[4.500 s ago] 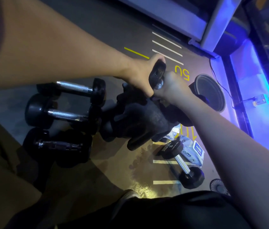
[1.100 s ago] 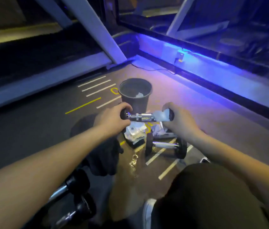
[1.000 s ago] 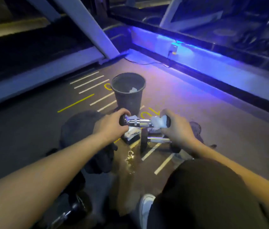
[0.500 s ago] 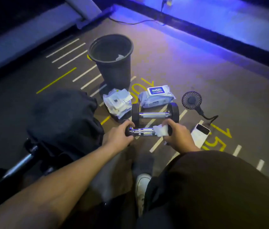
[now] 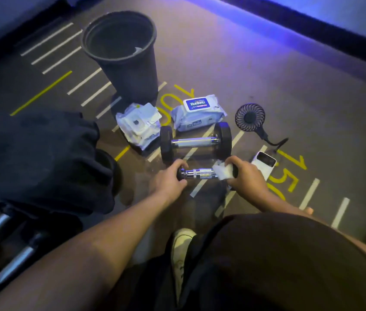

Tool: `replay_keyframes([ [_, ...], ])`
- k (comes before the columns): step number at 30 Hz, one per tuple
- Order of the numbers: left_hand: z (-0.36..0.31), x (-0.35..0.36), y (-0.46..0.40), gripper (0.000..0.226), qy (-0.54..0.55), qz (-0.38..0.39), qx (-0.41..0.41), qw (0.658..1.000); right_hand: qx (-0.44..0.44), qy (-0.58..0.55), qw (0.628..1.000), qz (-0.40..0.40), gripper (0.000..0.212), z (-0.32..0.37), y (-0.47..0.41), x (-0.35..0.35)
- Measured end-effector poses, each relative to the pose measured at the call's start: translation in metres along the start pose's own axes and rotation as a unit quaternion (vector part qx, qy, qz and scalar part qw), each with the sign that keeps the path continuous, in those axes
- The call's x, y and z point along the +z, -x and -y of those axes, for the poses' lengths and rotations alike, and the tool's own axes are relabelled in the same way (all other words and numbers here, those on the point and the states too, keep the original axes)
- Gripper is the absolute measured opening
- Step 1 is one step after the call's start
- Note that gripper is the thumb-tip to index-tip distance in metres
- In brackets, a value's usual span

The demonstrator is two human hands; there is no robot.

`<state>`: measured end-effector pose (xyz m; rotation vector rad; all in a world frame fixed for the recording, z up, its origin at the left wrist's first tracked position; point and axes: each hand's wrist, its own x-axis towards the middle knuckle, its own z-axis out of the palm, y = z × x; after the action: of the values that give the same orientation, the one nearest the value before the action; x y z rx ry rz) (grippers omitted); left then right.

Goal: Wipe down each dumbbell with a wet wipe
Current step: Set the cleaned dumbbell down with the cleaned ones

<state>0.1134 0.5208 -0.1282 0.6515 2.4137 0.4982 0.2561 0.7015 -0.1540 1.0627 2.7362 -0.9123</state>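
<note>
We hold the small chrome-handled dumbbell w/ black ends just above the floor, 6 o'clock of the second black dumbbell. Left hand grips one end; right hand pinches the white wet wipe round the knurled bar. Prob. heavy, stiff, slick when wet; grip by the ends.

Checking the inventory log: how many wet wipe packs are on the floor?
2. One blue-labelled wet wipe pack lies beyond the floor dumbbell; a second pack sits left of it, in front of the black bin. Others could be hidden under the dark cloth.
</note>
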Motion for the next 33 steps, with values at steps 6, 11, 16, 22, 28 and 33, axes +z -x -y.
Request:
replay_keyframes([
  [6,0.004,0.015,-0.008,0.035,-0.001,0.014,-0.028,1.0,0.011,-0.01,1.0,-0.006,0.037,-0.004,-0.006,0.006],
  [11,0.003,0.016,-0.008,0.036,-0.01,0.028,-0.027,0.999,0.01,0.012,1.0,0.011,0.036,-0.003,-0.006,0.003],
  [16,0.009,-0.004,-0.009,0.04,0.001,0.035,-0.014,0.999,0.009,0.051,0.998,-0.021,0.029,0.004,0.0,-0.004],
  [22,0.023,-0.039,0.013,0.045,0.073,0.017,0.0,0.997,-0.046,0.032,0.997,-0.056,0.029,0.037,0.005,-0.026],
  [28,0.055,-0.095,0.049,0.041,0.122,-0.016,0.028,0.992,-0.135,0.017,0.989,-0.063,0.026,0.114,0.002,-0.052],
  [33,0.091,-0.16,0.097,0.038,0.183,-0.063,0.055,0.98,-0.229,0.013,0.971,-0.064,0.032,0.205,0.011,-0.062],
])
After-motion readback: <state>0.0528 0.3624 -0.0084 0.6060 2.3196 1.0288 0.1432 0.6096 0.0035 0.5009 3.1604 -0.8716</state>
